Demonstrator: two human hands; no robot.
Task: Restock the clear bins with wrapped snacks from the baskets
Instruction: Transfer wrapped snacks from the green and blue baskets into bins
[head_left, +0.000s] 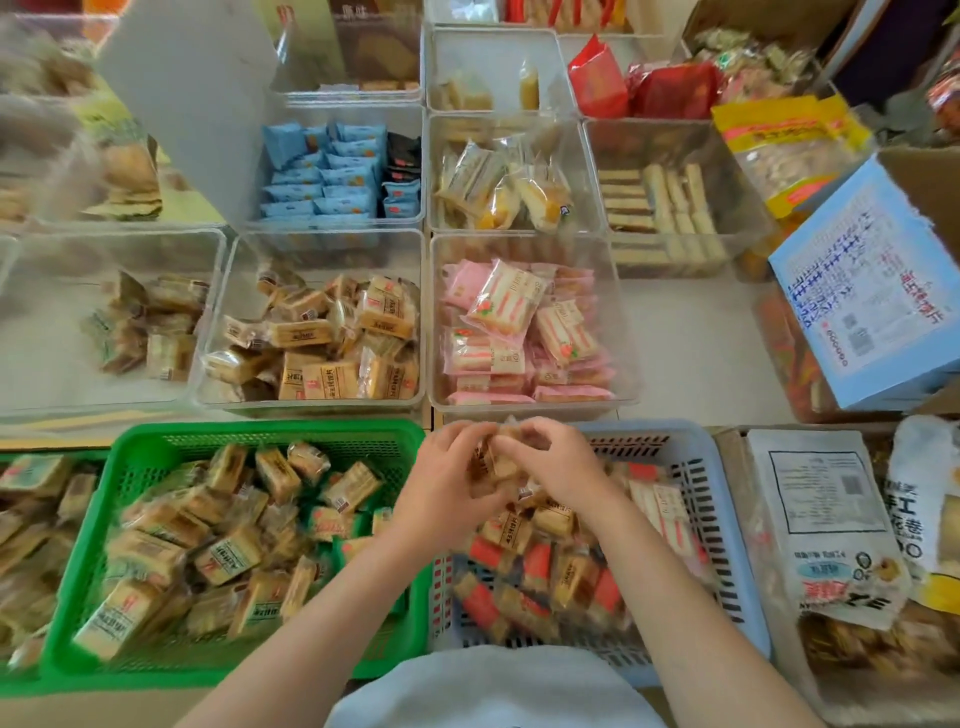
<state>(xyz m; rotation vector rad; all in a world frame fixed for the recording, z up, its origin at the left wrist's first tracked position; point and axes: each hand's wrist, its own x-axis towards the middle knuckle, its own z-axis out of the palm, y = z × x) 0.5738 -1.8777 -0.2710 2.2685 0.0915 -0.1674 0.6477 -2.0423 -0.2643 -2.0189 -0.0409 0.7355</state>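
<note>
Both hands — left hand (449, 475), right hand (563, 467) — around snacks (493, 460)

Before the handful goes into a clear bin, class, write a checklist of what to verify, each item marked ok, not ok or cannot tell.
1. Grip: left hand and right hand both hold the bundle of tan wrapped snacks: ok.
2. Bundle lifted above the blue basket: ok.
3. Matching bin: the tan-snack bin holds similar wrappers; exact match: cannot tell.
4. Room in that bin: partly filled, space on top: ok.
5. Pink-snack bin sits directly ahead, so wrong-bin risk: not ok.
6. Number of packets held: cannot tell.
</note>
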